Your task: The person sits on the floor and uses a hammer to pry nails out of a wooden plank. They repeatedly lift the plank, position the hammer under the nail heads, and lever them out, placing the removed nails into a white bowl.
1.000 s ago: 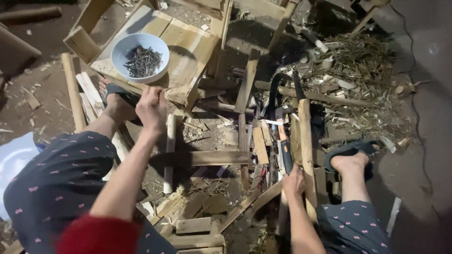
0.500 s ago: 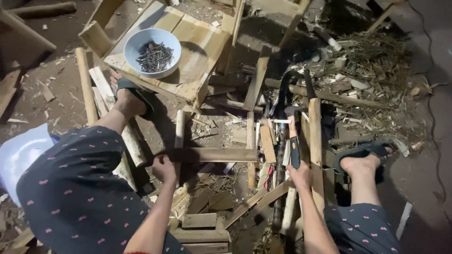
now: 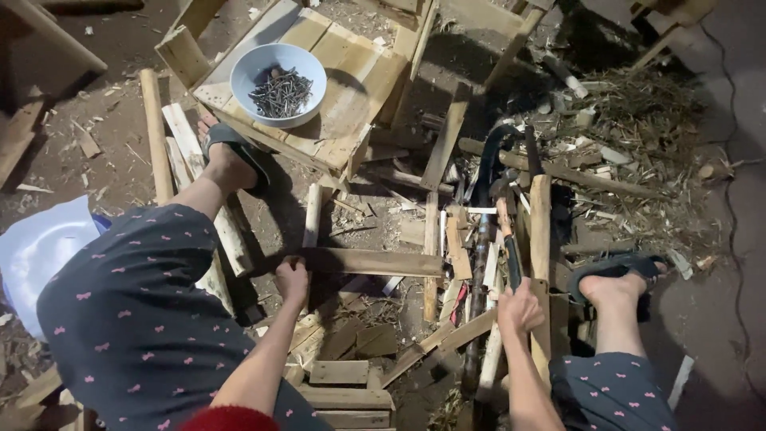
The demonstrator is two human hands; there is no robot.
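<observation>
My left hand (image 3: 292, 277) rests with its fingers closed on the left end of a horizontal wooden slat (image 3: 375, 262). The slat lies across a round upright stick (image 3: 311, 217). I cannot tell whether a nail is between the fingers. My right hand (image 3: 519, 307) grips the dark handle of a hammer (image 3: 509, 247), which points away from me beside a vertical wooden plank (image 3: 540, 231). A pale blue bowl of nails (image 3: 278, 84) sits on a low wooden stool (image 3: 359, 96) beyond my left foot.
My sandalled feet (image 3: 231, 156) (image 3: 614, 275) stand either side of a heap of offcuts, sticks and slats. Wood shavings (image 3: 638, 128) litter the ground at the right. A pale plastic sheet (image 3: 36, 251) lies at the left. Short boards (image 3: 339, 383) are stacked between my knees.
My left hand came down from near the bowl of nails to the end of the horizontal slat. My right hand has stayed on the hammer handle.
</observation>
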